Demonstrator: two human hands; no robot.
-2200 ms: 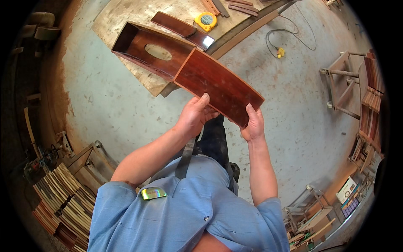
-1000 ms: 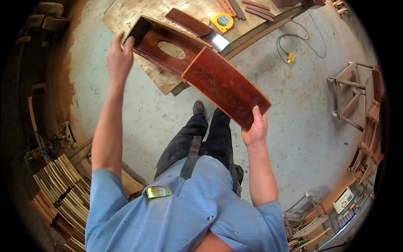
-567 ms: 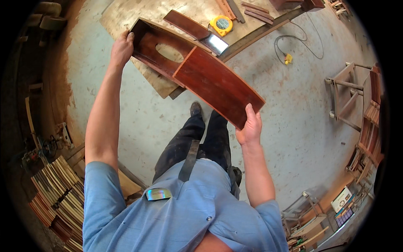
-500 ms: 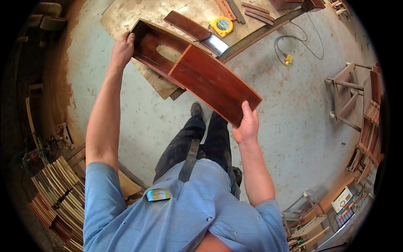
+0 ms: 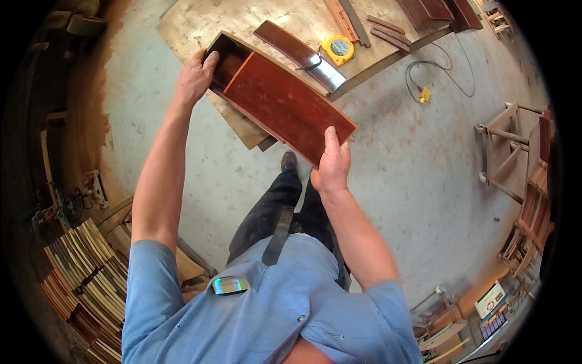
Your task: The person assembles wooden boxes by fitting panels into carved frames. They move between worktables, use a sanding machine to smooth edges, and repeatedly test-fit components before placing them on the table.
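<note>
A long reddish-brown wooden box [image 5: 225, 59] is held tilted in the air before me, above the near edge of the worktable. At its left end, my left hand [image 5: 195, 77] is closed, with the thumb over the rim. A flat reddish-brown wooden lid panel [image 5: 285, 104] lies lengthwise along the box and covers most of it; only the dark interior at the left end shows. My right hand [image 5: 333, 161] grips the right end of this panel, thumb on top and fingers hidden beneath. Whether those fingers also touch the box cannot be seen.
On the worktable [image 5: 197, 24] lie a yellow tape measure [image 5: 337, 50], a dark glossy board [image 5: 291, 47] and several wooden strips [image 5: 389, 35]. A cable with a yellow plug [image 5: 424, 95] rests on the floor. A wheeled frame [image 5: 503, 142] stands right; stacked slats [image 5: 85, 267] are lower left.
The lid panel has slid left along the box, hiding the oval hole that showed before. My right hand moved left with it, while my left hand and the box shifted slightly right.
</note>
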